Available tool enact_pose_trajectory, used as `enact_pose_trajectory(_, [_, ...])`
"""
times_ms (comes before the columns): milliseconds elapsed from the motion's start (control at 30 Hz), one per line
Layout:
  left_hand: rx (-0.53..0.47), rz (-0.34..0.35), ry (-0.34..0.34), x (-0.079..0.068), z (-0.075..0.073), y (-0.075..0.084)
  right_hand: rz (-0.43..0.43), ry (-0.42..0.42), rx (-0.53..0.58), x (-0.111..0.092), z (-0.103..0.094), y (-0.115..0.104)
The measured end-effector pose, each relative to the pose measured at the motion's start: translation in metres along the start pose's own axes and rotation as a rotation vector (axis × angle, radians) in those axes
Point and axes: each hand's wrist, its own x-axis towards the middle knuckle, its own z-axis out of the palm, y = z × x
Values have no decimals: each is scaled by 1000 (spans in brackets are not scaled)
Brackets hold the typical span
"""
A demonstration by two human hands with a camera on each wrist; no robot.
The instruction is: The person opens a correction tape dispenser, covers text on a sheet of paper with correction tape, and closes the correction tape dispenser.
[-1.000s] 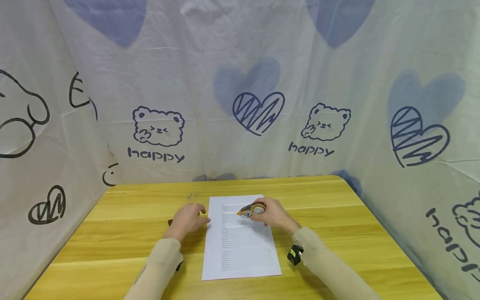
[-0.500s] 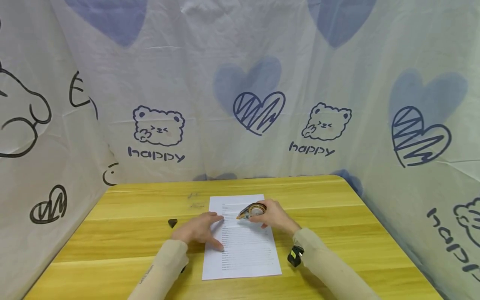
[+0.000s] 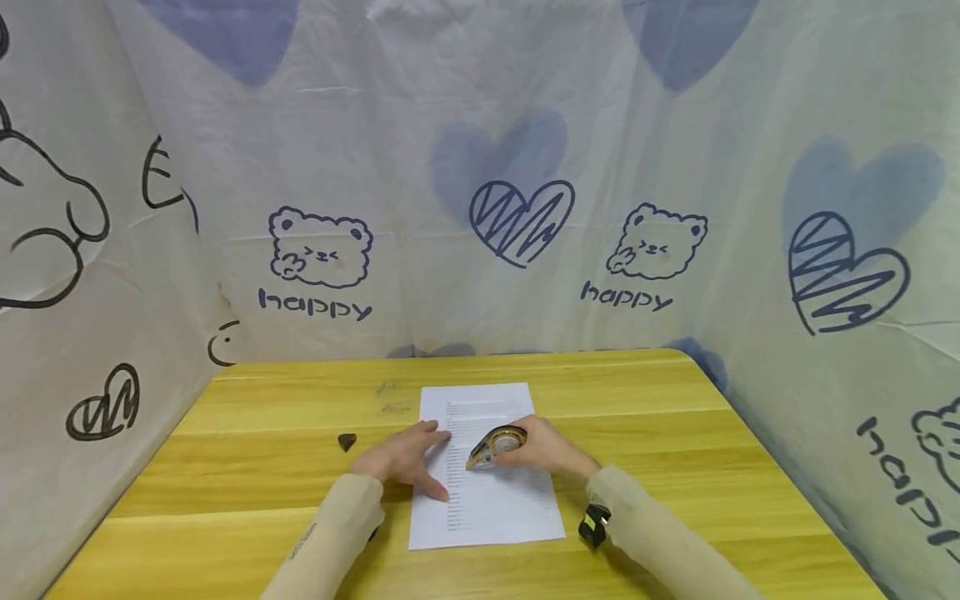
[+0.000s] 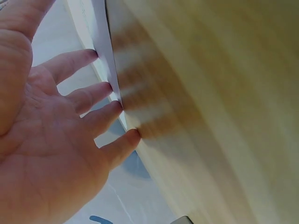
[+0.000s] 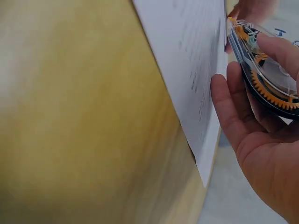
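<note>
A printed sheet of white paper (image 3: 506,517) lies on the wooden table, with lines of text down it. My right hand (image 3: 547,451) grips a correction tape (image 3: 495,446) with a clear shell and orange gears. Its orange tip points down-left at the middle of the page; whether it touches the paper I cannot tell. My left hand (image 3: 402,457) rests at the sheet's left edge, thumb and index finger spread over the paper. In the left wrist view the fingertips (image 4: 119,107) press down along that edge. The right wrist view shows the correction tape (image 5: 268,79) between thumb and fingers.
A small black piece (image 3: 347,442) lies on the table (image 3: 247,467) left of the left hand. White cloth (image 3: 420,275) with hearts and bears hangs behind the table and at both sides. A black device (image 3: 593,526) sits at the right wrist.
My left hand has moved right onto the sheet's left edge, uncovering the small black piece. Over the last half second the right hand has brought the correction tape lower down the page.
</note>
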Motion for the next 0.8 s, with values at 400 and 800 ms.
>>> enact_pose_trajectory(400, [17, -27, -24, 2, 0, 4, -45, -13, -24, -1, 9, -3])
enact_pose_trajectory(800, [9, -55, -9, 3, 2, 5, -68, 2, -95, 3, 14, -7])
